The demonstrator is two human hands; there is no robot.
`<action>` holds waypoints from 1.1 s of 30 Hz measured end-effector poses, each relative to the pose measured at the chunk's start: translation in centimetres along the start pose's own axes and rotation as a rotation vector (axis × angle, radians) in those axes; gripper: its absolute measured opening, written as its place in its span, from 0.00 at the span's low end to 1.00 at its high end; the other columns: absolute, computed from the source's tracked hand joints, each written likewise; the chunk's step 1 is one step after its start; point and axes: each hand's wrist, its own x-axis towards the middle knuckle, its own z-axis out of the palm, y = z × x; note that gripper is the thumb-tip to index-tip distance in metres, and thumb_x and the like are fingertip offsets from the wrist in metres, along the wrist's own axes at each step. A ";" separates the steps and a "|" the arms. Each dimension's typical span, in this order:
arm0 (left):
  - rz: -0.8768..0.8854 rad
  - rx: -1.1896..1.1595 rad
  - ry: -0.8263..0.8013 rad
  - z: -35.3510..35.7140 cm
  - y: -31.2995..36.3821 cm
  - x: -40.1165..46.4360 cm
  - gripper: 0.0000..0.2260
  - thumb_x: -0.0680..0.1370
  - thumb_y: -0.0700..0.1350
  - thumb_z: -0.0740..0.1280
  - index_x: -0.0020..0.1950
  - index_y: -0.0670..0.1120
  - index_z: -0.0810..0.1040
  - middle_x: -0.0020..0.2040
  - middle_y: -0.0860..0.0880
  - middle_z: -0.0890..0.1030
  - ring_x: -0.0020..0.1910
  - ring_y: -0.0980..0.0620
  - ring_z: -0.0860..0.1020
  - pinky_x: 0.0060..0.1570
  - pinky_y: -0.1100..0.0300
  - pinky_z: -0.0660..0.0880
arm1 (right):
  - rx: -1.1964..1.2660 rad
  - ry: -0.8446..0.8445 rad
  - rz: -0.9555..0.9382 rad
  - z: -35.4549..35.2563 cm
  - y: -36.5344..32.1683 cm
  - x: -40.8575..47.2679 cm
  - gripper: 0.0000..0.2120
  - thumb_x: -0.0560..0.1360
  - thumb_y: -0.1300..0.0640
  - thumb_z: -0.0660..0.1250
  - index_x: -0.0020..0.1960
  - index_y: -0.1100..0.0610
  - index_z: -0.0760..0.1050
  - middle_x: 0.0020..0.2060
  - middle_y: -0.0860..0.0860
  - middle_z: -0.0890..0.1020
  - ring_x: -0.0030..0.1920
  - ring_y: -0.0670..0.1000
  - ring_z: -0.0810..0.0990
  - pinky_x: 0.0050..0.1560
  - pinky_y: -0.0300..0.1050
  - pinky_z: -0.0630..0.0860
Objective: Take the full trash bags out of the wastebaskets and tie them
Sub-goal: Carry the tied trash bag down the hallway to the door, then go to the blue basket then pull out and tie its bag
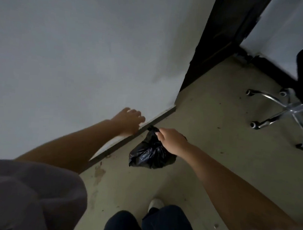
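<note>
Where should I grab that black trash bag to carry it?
Take the black trash bag by its gathered neck at the top, coming from above. The plastic bunches into a narrow twist there, where the right hand already has its grip, while the bulging body below gives nothing firm to hold.

Dim, soft, wide-angle view.
Muted grey light, brightest at the upper right; edges bend outward, the chair at right and the sleeve at lower left blur.
</note>
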 end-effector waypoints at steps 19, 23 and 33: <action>0.226 0.877 0.552 12.2 -12.3 5.2 0.15 0.76 0.32 0.51 0.38 0.42 0.75 0.46 0.41 0.78 0.55 0.41 0.76 0.73 0.43 0.52 | -0.236 0.082 -0.083 20.2 14.7 15.2 0.19 0.82 0.53 0.51 0.32 0.50 0.56 0.28 0.45 0.63 0.27 0.42 0.61 0.28 0.43 0.56; 0.228 0.826 0.475 11.6 -11.7 5.0 0.14 0.76 0.35 0.53 0.39 0.42 0.78 0.45 0.43 0.79 0.54 0.42 0.77 0.73 0.44 0.51 | -0.285 -0.124 0.015 17.2 12.9 14.2 0.18 0.82 0.51 0.52 0.34 0.52 0.60 0.31 0.49 0.68 0.35 0.53 0.72 0.38 0.46 0.65; -0.077 0.098 -0.040 -0.5 -5.5 -0.3 0.17 0.80 0.43 0.54 0.69 0.44 0.66 0.66 0.43 0.71 0.65 0.44 0.69 0.65 0.51 0.66 | -0.472 -0.501 0.137 -2.2 -2.5 6.6 0.25 0.80 0.52 0.57 0.75 0.57 0.58 0.72 0.57 0.65 0.69 0.58 0.67 0.66 0.50 0.67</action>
